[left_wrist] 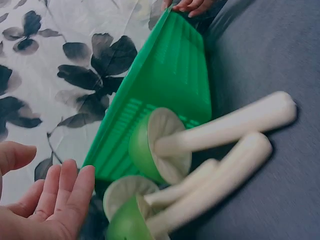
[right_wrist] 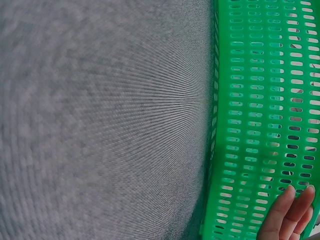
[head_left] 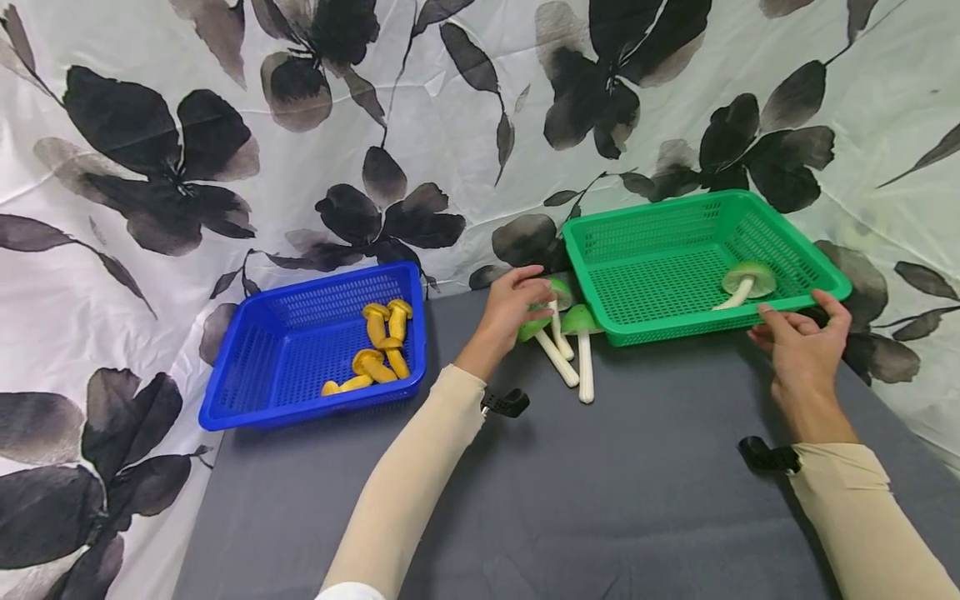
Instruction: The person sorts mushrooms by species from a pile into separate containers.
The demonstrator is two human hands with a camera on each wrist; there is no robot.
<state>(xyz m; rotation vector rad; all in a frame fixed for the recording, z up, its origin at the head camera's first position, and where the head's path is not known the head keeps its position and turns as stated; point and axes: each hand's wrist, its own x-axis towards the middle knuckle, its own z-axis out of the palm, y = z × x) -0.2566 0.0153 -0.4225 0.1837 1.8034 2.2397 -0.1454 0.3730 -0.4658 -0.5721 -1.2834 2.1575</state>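
My left hand [head_left: 513,308] hovers by several green-capped toy mushrooms with long white stems, fingers loosely bent and holding nothing. In the left wrist view that hand [left_wrist: 50,205] is beside the caps, and the nearest mushroom [left_wrist: 210,132] leans against the green basket [left_wrist: 165,75]. At the basket's front right corner, my right hand [head_left: 806,358] grips the rim of the green basket [head_left: 675,329]. The right wrist view has its fingers [right_wrist: 285,210] against the outer perforated wall. One green mushroom [head_left: 750,279] lies inside this basket, towards the right.
A blue basket [head_left: 262,408] stands at the left with several yellow mushrooms [head_left: 375,362] in its right part. Both baskets are by the back edge of the grey table [head_left: 637,500]. Behind hangs a white cloth [head_left: 465,192] with dark flowers.
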